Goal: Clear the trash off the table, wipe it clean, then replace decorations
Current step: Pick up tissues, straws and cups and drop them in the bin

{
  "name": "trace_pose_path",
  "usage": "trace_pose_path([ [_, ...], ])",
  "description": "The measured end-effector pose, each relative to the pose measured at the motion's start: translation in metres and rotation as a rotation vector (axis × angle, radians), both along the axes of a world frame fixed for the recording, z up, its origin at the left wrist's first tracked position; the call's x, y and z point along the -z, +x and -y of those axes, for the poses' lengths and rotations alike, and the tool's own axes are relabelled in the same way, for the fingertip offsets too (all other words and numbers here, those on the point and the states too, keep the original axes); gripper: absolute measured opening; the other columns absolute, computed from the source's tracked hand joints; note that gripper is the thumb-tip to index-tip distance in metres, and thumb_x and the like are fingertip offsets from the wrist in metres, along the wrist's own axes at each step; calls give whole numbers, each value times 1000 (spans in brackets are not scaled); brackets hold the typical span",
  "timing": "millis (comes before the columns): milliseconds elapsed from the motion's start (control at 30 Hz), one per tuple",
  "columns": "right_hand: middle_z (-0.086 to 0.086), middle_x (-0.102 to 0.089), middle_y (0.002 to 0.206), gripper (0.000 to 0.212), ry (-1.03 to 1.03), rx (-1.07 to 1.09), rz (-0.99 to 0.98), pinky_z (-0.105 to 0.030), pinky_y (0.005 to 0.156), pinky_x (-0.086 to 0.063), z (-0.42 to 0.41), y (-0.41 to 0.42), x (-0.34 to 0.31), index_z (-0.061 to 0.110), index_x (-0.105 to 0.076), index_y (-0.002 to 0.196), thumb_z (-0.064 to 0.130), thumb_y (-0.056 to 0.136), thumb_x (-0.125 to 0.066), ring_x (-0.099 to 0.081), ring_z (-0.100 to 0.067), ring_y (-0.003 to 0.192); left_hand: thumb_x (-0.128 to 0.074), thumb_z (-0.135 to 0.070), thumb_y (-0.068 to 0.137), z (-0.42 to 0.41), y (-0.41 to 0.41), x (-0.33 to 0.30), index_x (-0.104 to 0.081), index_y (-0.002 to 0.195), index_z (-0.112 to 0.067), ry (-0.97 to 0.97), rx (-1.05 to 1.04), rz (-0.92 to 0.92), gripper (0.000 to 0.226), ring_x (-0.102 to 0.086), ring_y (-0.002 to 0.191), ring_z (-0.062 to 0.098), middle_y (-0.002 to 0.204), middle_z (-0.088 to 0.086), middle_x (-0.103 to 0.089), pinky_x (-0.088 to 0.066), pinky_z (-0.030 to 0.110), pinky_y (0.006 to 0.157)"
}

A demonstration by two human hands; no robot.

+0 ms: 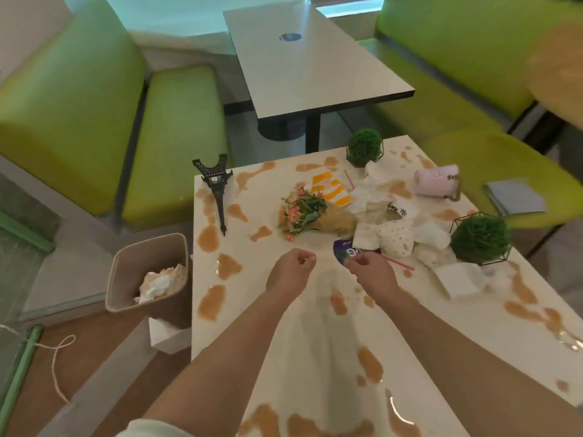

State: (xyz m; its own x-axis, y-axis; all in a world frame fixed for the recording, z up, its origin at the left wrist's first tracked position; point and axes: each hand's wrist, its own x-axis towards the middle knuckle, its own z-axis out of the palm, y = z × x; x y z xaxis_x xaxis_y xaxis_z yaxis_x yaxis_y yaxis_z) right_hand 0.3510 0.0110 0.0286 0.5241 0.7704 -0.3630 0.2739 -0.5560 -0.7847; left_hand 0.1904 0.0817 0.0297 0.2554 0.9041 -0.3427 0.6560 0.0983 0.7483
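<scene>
Evidently the counter (284, 298) is mid-clearing: brown spills blot it all over, so wiping has not begun. The landmark here is the bin (148, 275), standing on the floor just beside the counter's left edge, handy for dropping trash; it already holds crumpled paper. Well right of the bin, the heap of napkins (394, 222) and a spotted paper cup (396, 238) lie around a purple wrapper (342, 252). Further right again sit two green ball plants (481, 239), and a tipped pink mug (437, 181). Nearer the bin lie a toppled tower model (216, 190) and bouquet (303, 212). Right hand (370, 272) hovers at the wrapper, fingers loosely curled, apparently holding nothing; left hand (291, 271) likewise, curled and empty.
</scene>
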Motion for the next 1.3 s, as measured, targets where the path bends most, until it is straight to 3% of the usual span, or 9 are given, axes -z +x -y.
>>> trace_pose_path([
  [167,0,-64,83,14,-16,98,45,-27,52,-38,31,65,12,15,-64,88,26,94,-56,-55,-12,67,-53,-38,98,17,65,7,-65,113,-22,-36,14,22,25,-60,100,15,110,-3,-66,-47,31,86],
  [400,-3,-57,103,9,19,233,279,-31,65,-42,63,142,30,23,-65,96,21,87,-64,-57,-22,94,-52,-34,99,36,137,21,-64,114,-23,-63,115,5,23,-60,100,14,103,-8,-63,-49,31,86],
  [600,-12,-44,125,48,-103,304,486,-40,90,-40,85,184,39,16,-54,120,26,78,-76,-38,-32,118,-56,-29,97,41,178,31,-64,117,-20,-9,122,-7,23,-60,99,11,105,-7,-63,-49,27,85],
  [700,-11,-46,128,55,-180,312,477,-40,93,-40,91,201,47,17,-53,128,34,80,-74,-38,-32,121,-58,-34,95,38,195,35,-62,116,-23,76,117,-39,24,-60,99,13,111,-4,-60,-52,34,89],
  [800,-5,-51,122,38,-226,283,442,-37,91,-39,93,212,53,22,-60,121,36,86,-67,-39,-28,118,-64,-33,91,31,211,34,-51,127,-20,82,34,-31,40,-58,104,19,123,2,-49,-50,43,93],
  [1000,6,-51,103,14,-35,257,247,-28,82,-31,94,211,56,22,-62,99,29,88,-66,-35,-15,107,-68,-41,87,7,230,36,-20,148,-20,-11,-101,-122,80,-38,131,35,148,17,-17,-41,46,102],
  [1133,8,-52,101,10,73,245,140,-21,79,-33,92,207,55,21,-61,88,26,86,-70,-44,-13,102,-65,-45,89,-8,232,39,-34,141,-23,-69,-98,-130,65,-42,128,34,145,15,-27,-42,45,97],
  [1200,7,-51,102,11,112,241,78,-8,72,-36,91,205,53,17,-60,86,20,86,-70,-50,-4,96,-69,-44,87,-12,232,42,-43,132,-18,-75,-120,-67,58,-48,123,30,139,11,-43,-44,41,92],
  [1300,7,-50,106,12,127,246,9,-2,68,-35,88,202,52,14,-58,84,15,85,-69,-51,2,95,-73,-42,84,-12,230,44,-46,118,-17,-98,-143,-3,49,-54,101,23,119,6,-57,-44,34,80],
])
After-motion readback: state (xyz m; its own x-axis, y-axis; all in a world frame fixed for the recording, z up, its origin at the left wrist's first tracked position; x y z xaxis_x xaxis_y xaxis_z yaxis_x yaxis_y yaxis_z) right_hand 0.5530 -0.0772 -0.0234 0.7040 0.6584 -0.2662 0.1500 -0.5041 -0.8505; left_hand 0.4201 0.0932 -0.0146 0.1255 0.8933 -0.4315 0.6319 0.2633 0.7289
